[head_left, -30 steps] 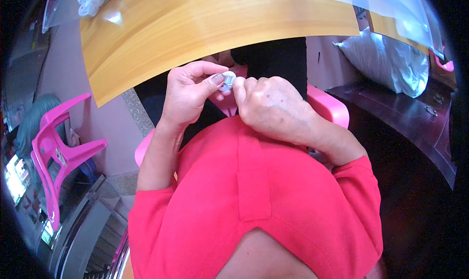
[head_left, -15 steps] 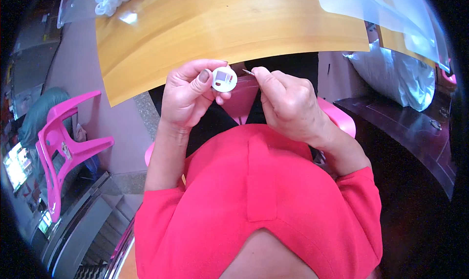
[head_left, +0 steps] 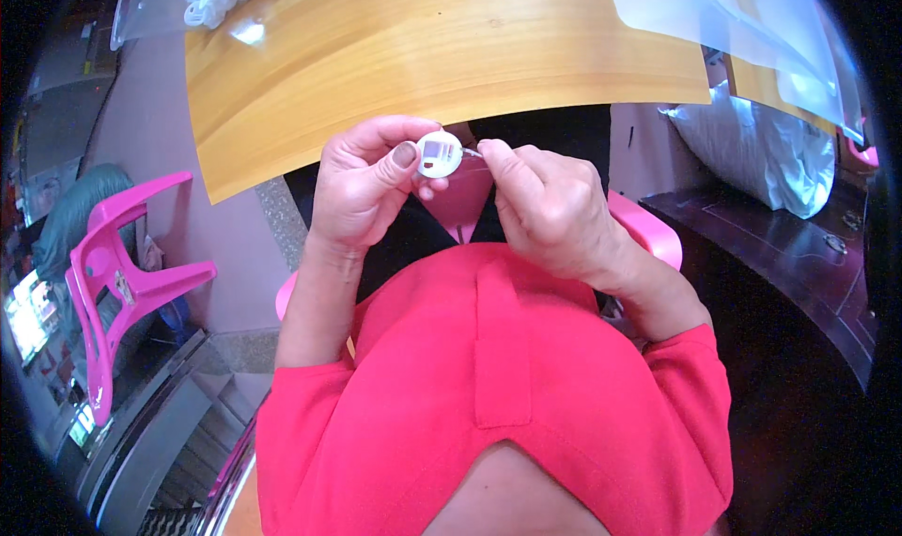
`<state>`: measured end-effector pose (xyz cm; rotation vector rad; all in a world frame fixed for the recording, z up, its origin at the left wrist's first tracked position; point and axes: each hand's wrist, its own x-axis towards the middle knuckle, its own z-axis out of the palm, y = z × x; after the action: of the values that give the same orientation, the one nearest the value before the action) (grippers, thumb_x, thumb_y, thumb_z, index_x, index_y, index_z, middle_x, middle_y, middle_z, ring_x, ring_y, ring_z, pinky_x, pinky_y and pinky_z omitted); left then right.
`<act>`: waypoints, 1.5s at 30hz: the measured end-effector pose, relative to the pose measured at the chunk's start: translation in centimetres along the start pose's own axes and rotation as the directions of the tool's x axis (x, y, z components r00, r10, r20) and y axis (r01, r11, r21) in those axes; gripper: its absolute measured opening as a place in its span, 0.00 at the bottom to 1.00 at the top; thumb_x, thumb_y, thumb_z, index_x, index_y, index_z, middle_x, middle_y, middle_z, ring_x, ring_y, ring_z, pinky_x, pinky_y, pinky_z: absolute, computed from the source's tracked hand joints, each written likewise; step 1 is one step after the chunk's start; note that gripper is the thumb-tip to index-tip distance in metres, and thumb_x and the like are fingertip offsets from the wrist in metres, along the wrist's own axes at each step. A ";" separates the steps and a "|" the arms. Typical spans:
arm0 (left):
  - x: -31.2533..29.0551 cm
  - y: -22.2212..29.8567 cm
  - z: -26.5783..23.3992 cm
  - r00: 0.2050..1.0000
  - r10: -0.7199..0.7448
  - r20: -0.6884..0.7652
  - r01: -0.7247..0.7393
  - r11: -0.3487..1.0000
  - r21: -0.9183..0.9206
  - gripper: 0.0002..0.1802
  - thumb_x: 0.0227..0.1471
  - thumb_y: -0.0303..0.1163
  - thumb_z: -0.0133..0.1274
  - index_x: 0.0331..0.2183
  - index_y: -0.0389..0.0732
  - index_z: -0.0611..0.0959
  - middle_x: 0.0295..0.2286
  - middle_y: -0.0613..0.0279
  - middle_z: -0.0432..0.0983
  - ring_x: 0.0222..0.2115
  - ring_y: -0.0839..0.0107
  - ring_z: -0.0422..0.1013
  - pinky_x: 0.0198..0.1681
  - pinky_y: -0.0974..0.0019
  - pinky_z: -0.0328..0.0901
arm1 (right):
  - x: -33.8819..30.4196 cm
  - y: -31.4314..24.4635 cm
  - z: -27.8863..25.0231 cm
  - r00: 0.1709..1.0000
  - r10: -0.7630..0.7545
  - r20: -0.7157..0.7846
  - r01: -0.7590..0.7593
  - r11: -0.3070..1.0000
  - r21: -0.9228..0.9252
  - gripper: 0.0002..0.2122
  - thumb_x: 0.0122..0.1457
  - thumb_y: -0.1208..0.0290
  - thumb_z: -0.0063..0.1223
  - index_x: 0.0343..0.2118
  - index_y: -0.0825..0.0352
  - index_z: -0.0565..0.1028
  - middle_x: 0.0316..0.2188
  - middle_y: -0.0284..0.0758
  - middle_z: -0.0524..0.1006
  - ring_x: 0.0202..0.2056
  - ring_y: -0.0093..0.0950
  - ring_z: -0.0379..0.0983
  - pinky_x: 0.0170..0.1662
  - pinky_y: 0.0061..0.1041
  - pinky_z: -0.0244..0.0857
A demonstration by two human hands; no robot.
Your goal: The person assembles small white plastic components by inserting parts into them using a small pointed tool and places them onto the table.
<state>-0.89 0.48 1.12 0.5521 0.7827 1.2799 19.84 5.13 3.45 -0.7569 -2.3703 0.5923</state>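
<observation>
- Just below the table edge, head view: your left hand pinches a small round white plastic disc between thumb and fingertips, its face turned up at you, probably so you can see the little window in it.
- Your right hand is closed on a thin silvery metal piece, its tip touching the disc's right rim; both hands are close together, held above your lap for steadiness, I'd judge.
- On the curved yellow wooden table, a clear plastic bag holds white plastic parts at far left.
- Clear plastic sheets lie at right; contents unclear.
</observation>
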 end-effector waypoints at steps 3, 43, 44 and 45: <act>0.0 -0.3 0.2 1.000 -0.006 -0.021 0.007 0.998 0.066 0.14 0.54 0.28 0.53 0.41 0.30 0.77 0.32 0.52 0.78 0.27 0.70 0.76 0.27 0.72 0.70 | 0.1 -0.4 -0.2 0.999 -0.020 0.034 0.022 0.997 -0.075 0.16 0.42 0.85 0.51 0.38 0.76 0.73 0.16 0.37 0.66 0.16 0.31 0.67 0.17 0.29 0.60; -0.5 -1.8 0.4 0.992 0.089 0.087 -0.098 0.990 0.104 0.12 0.52 0.24 0.54 0.40 0.28 0.78 0.34 0.50 0.77 0.31 0.66 0.75 0.32 0.68 0.72 | -1.1 -1.6 -0.8 0.985 0.038 0.170 -0.007 0.984 -0.180 0.11 0.48 0.78 0.50 0.36 0.73 0.70 0.19 0.37 0.70 0.20 0.33 0.71 0.21 0.29 0.65; -0.5 -1.5 0.2 0.986 0.107 0.127 -0.119 0.989 0.093 0.13 0.54 0.26 0.52 0.41 0.28 0.78 0.35 0.49 0.76 0.31 0.63 0.75 0.32 0.67 0.72 | -1.0 -1.6 -1.1 0.996 0.020 0.087 -0.009 0.991 -0.131 0.12 0.47 0.80 0.51 0.37 0.73 0.70 0.18 0.37 0.69 0.19 0.33 0.70 0.20 0.30 0.64; -0.5 -1.5 0.2 0.985 0.115 0.129 -0.128 0.987 0.096 0.13 0.54 0.26 0.52 0.41 0.28 0.78 0.35 0.49 0.76 0.31 0.63 0.75 0.32 0.67 0.72 | -1.0 -1.6 -1.4 1.000 0.006 0.004 -0.006 0.997 -0.081 0.14 0.45 0.82 0.51 0.38 0.74 0.71 0.18 0.37 0.68 0.19 0.34 0.69 0.20 0.31 0.63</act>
<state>0.18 -0.29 0.26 0.7654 0.7243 1.3088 20.79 3.64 4.93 -0.7994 -2.4092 0.5033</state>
